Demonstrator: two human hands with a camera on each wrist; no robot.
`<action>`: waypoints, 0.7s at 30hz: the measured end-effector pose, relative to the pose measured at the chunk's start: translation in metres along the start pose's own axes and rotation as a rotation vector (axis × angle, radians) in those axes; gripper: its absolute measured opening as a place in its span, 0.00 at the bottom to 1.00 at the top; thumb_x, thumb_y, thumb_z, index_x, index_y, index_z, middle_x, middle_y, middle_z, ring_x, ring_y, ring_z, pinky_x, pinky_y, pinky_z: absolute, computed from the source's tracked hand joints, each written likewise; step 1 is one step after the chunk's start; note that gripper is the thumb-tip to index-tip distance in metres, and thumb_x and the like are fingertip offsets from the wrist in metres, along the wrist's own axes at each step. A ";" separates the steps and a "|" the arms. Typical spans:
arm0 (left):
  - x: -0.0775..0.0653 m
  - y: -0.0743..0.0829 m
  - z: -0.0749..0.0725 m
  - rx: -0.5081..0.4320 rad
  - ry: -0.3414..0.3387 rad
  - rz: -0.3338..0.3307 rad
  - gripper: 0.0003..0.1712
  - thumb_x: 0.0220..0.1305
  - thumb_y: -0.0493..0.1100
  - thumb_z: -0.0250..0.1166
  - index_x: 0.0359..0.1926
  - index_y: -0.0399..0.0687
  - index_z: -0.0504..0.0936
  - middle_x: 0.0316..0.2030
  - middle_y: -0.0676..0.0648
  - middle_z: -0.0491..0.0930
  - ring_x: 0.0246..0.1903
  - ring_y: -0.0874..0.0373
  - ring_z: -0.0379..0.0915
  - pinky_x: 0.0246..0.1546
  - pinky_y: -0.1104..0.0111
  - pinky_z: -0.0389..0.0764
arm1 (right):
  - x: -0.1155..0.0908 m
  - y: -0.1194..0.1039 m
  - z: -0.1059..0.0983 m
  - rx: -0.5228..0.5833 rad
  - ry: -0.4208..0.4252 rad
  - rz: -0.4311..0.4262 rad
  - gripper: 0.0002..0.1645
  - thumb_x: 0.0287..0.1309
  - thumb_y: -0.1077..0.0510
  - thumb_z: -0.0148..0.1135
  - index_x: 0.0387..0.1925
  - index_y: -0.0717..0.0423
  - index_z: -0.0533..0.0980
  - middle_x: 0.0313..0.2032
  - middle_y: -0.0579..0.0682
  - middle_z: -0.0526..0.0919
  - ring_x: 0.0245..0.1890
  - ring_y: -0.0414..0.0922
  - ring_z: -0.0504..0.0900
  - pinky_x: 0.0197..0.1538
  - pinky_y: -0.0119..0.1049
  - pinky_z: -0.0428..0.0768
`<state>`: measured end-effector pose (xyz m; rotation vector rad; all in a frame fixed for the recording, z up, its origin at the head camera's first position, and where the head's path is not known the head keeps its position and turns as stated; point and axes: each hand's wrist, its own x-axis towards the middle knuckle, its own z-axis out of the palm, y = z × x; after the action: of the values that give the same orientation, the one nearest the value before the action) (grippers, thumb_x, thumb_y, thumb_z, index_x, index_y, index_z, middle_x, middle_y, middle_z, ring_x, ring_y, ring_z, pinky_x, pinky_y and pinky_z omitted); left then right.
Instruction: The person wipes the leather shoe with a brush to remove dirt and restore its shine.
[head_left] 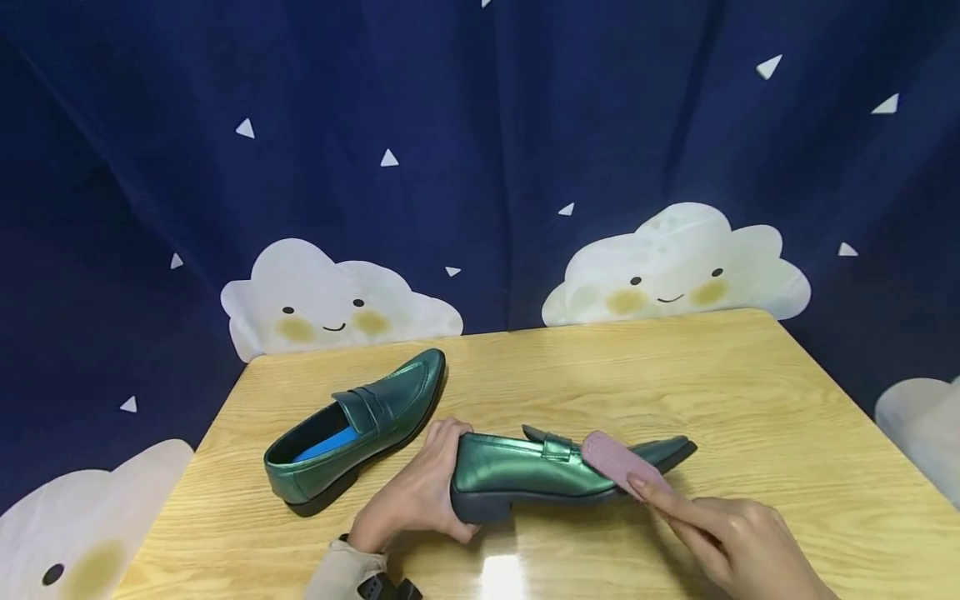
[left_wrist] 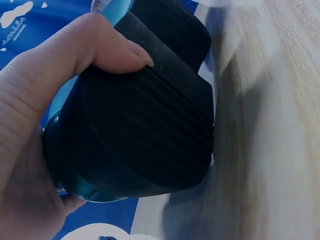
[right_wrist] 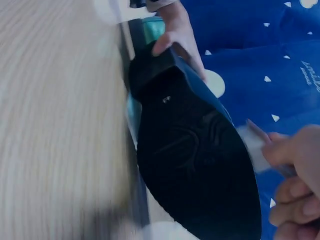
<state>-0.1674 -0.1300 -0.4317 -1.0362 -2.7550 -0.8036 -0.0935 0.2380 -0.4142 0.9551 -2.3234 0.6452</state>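
Note:
A green metallic loafer (head_left: 510, 467) is tilted on its side, its black sole (right_wrist: 195, 150) facing the right wrist camera. My left hand (head_left: 429, 483) grips it round the heel, with the thumb pressed on the black heel block (left_wrist: 150, 110) in the left wrist view. In my right hand (head_left: 738, 537) is a flat pink pad (head_left: 622, 465) with rounded ends, pinched between thumb and fingers. The pad lies against the side of the loafer near the toe. Its underside is hidden, and it looks blurred in the right wrist view.
A matching green loafer (head_left: 360, 421) with a blue insole stands upright on the left of the wooden table (head_left: 787, 417), toe pointing to the back right. Behind the table hangs a dark blue curtain (head_left: 450, 83) printed with clouds and white triangles.

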 end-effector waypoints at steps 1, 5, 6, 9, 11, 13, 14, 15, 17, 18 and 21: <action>0.000 0.000 0.000 0.002 -0.001 0.002 0.63 0.17 0.52 0.80 0.60 0.41 0.59 0.52 0.48 0.64 0.52 0.56 0.56 0.50 0.63 0.71 | 0.000 0.000 0.000 0.020 -0.013 -0.007 0.25 0.49 0.59 0.70 0.52 0.41 0.82 0.23 0.26 0.77 0.22 0.19 0.63 0.22 0.18 0.63; 0.000 0.002 0.000 0.000 0.002 0.014 0.63 0.16 0.51 0.80 0.59 0.38 0.60 0.51 0.48 0.63 0.52 0.56 0.56 0.50 0.62 0.70 | 0.000 -0.001 -0.004 0.146 -0.121 -0.056 0.31 0.46 0.66 0.71 0.55 0.44 0.80 0.25 0.23 0.74 0.22 0.19 0.61 0.24 0.15 0.62; 0.000 0.002 0.000 -0.001 -0.001 0.019 0.63 0.16 0.51 0.80 0.59 0.38 0.60 0.51 0.48 0.63 0.52 0.55 0.56 0.50 0.62 0.70 | 0.001 -0.001 -0.005 0.139 -0.123 -0.038 0.32 0.46 0.66 0.71 0.56 0.44 0.80 0.25 0.23 0.74 0.22 0.19 0.60 0.24 0.15 0.62; 0.001 0.001 -0.001 0.006 -0.015 0.032 0.63 0.17 0.51 0.80 0.60 0.38 0.59 0.52 0.47 0.63 0.53 0.55 0.55 0.51 0.62 0.70 | 0.003 -0.002 -0.008 0.080 -0.104 0.025 0.32 0.45 0.65 0.71 0.55 0.41 0.80 0.27 0.25 0.79 0.23 0.20 0.64 0.25 0.16 0.65; 0.000 0.002 -0.001 0.012 -0.023 0.037 0.64 0.17 0.52 0.80 0.60 0.38 0.59 0.52 0.47 0.62 0.53 0.54 0.55 0.52 0.62 0.70 | 0.003 -0.002 -0.008 0.056 -0.101 0.028 0.32 0.45 0.65 0.72 0.54 0.41 0.80 0.30 0.28 0.82 0.25 0.20 0.67 0.26 0.17 0.66; 0.000 0.002 -0.002 0.011 -0.021 0.036 0.63 0.16 0.52 0.80 0.59 0.39 0.59 0.52 0.47 0.62 0.53 0.54 0.55 0.52 0.61 0.70 | 0.002 -0.003 -0.005 0.120 -0.134 0.003 0.32 0.46 0.66 0.71 0.55 0.43 0.80 0.30 0.29 0.82 0.26 0.21 0.69 0.27 0.16 0.67; 0.000 0.002 -0.003 0.012 -0.018 0.034 0.63 0.16 0.51 0.80 0.59 0.40 0.59 0.52 0.47 0.62 0.53 0.54 0.55 0.52 0.61 0.70 | 0.002 -0.003 -0.004 0.171 -0.169 -0.026 0.32 0.48 0.66 0.70 0.57 0.44 0.79 0.31 0.28 0.82 0.26 0.20 0.69 0.27 0.15 0.66; 0.000 0.002 -0.003 0.010 -0.015 0.034 0.63 0.16 0.51 0.80 0.59 0.39 0.59 0.51 0.48 0.62 0.53 0.54 0.55 0.51 0.61 0.70 | 0.001 -0.003 -0.003 0.213 -0.199 -0.054 0.32 0.49 0.67 0.69 0.57 0.45 0.78 0.32 0.27 0.81 0.26 0.19 0.69 0.27 0.15 0.66; 0.001 0.002 -0.004 0.007 -0.012 0.032 0.63 0.15 0.51 0.81 0.59 0.40 0.60 0.51 0.48 0.62 0.53 0.54 0.55 0.51 0.62 0.70 | 0.001 -0.003 -0.002 0.270 -0.215 -0.076 0.31 0.50 0.68 0.68 0.58 0.48 0.78 0.29 0.26 0.79 0.25 0.19 0.66 0.27 0.14 0.64; 0.001 0.002 -0.004 0.003 -0.013 0.032 0.63 0.15 0.50 0.81 0.59 0.39 0.60 0.51 0.48 0.62 0.53 0.54 0.55 0.50 0.62 0.70 | 0.000 -0.003 -0.003 0.262 -0.204 -0.074 0.31 0.50 0.67 0.68 0.58 0.47 0.78 0.31 0.26 0.80 0.25 0.19 0.66 0.28 0.14 0.65; 0.001 0.003 -0.003 0.013 -0.031 0.032 0.64 0.16 0.51 0.81 0.59 0.38 0.59 0.51 0.48 0.62 0.53 0.54 0.55 0.51 0.61 0.70 | -0.002 -0.001 -0.008 0.132 -0.106 -0.022 0.30 0.47 0.64 0.71 0.55 0.45 0.80 0.33 0.30 0.84 0.27 0.20 0.71 0.28 0.15 0.69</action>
<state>-0.1663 -0.1291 -0.4279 -1.0968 -2.7582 -0.7708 -0.0893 0.2427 -0.4096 1.0972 -2.3831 0.7640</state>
